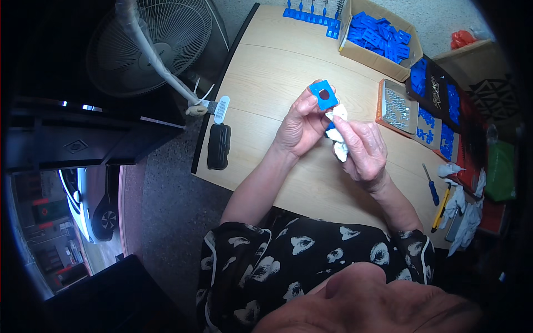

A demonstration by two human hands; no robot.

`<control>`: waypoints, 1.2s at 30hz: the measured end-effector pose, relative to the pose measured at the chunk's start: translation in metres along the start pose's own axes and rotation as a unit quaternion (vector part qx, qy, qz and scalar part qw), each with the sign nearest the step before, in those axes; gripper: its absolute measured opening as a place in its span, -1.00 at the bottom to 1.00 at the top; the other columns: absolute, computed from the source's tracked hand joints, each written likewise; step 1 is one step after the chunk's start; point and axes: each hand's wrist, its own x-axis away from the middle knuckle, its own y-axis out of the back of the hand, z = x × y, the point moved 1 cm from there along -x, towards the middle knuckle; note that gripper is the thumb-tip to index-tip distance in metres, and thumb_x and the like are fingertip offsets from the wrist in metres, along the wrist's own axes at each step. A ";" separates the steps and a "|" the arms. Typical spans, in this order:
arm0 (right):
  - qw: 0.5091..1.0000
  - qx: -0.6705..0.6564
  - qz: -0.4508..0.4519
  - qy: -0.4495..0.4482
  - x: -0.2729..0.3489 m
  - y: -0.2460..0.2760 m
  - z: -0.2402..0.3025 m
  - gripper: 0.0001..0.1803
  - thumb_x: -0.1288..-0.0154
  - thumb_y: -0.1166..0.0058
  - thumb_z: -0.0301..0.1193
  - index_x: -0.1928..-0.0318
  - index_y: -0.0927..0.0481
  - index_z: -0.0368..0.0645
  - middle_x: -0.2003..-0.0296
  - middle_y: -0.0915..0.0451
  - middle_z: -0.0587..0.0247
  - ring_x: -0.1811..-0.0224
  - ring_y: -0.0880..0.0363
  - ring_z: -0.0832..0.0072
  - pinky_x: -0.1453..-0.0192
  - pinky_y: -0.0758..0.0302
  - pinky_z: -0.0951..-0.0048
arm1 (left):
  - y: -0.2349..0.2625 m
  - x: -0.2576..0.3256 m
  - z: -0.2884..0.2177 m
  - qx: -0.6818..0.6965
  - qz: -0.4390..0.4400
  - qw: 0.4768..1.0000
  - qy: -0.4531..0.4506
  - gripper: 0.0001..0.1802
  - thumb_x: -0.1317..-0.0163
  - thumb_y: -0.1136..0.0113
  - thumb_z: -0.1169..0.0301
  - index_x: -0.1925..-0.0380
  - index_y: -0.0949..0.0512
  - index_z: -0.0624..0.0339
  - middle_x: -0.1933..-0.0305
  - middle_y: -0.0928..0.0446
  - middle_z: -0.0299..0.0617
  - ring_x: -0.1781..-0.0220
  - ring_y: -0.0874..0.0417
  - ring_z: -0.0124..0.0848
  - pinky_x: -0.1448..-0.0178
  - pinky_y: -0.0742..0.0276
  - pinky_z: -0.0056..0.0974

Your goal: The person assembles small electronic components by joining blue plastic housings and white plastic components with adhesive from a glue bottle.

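Note:
Above the middle of the table, my left hand (300, 129) pinches a small blue square plastic plate (329, 104) with a dark round hole in it. Close by on the right, my right hand (363, 149) is closed on a crumpled white cloth or tissue (340, 112). The cloth is up against the plate's lower edge. A bit of blue shows between folds of the white material; whether it belongs to the plate or is a separate piece, I cannot tell. Some fingertips of both hands are hidden behind what they hold.
At the far right stands a cardboard box (347, 49) heaped with blue plates. Nearer are a tray of small metal parts (397, 111) and bins of small blue pieces (426, 126). A screwdriver (433, 191), a yellow cutter (441, 210) and crumpled white cloths (469, 222) lie right; a black case (219, 146), left.

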 end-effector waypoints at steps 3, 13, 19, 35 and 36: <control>1.000 -0.004 -0.002 0.017 -0.002 -0.005 -0.001 -0.43 0.09 -0.26 -0.58 -0.06 -0.58 -0.37 0.29 -0.53 0.16 0.41 -0.47 0.38 0.34 -0.41 0.36 | -0.002 0.000 0.001 -0.009 0.019 1.000 0.001 -0.45 -0.23 -0.27 0.32 -0.18 -0.34 0.20 -0.08 -0.50 -0.19 -0.06 -0.58 -0.40 -0.19 -0.56 -0.23; 1.000 0.018 -0.002 0.019 0.000 -0.009 -0.007 -0.44 0.08 -0.26 -0.58 -0.06 -0.58 -0.37 0.31 -0.53 0.17 0.41 -0.47 0.40 0.35 -0.40 0.37 | 0.001 0.001 0.003 -0.001 -0.001 1.000 0.005 -0.47 -0.26 -0.24 0.30 -0.19 -0.34 0.21 -0.07 -0.49 -0.20 -0.07 -0.58 -0.40 -0.18 -0.59 -0.21; 0.999 0.032 -0.026 0.019 0.002 -0.004 -0.009 -0.44 0.10 -0.25 -0.58 -0.05 -0.59 -0.37 0.31 -0.53 0.17 0.41 -0.47 0.41 0.34 -0.41 0.38 | 0.003 -0.001 0.005 0.046 0.028 0.998 0.013 -0.50 -0.31 -0.21 0.28 -0.19 -0.35 0.18 -0.09 -0.50 -0.14 -0.07 -0.60 -0.33 -0.18 -0.61 -0.13; 0.999 0.023 -0.031 0.018 0.004 -0.001 -0.007 -0.44 0.10 -0.23 -0.59 -0.05 -0.58 -0.40 0.30 -0.52 0.16 0.42 -0.46 0.42 0.33 -0.42 0.40 | 0.003 0.000 0.007 0.075 0.045 0.996 0.028 -0.55 -0.30 -0.22 0.30 -0.15 -0.38 0.16 -0.10 -0.49 -0.06 -0.13 -0.58 -0.24 -0.20 -0.59 -0.07; 0.999 0.019 -0.024 0.023 0.005 -0.001 -0.005 -0.44 0.10 -0.23 -0.58 -0.05 -0.58 -0.40 0.30 -0.52 0.16 0.42 -0.46 0.41 0.33 -0.42 0.39 | 0.005 0.001 0.008 0.075 0.045 0.996 0.029 -0.55 -0.30 -0.22 0.30 -0.15 -0.38 0.16 -0.10 -0.49 -0.06 -0.13 -0.58 -0.24 -0.20 -0.59 -0.07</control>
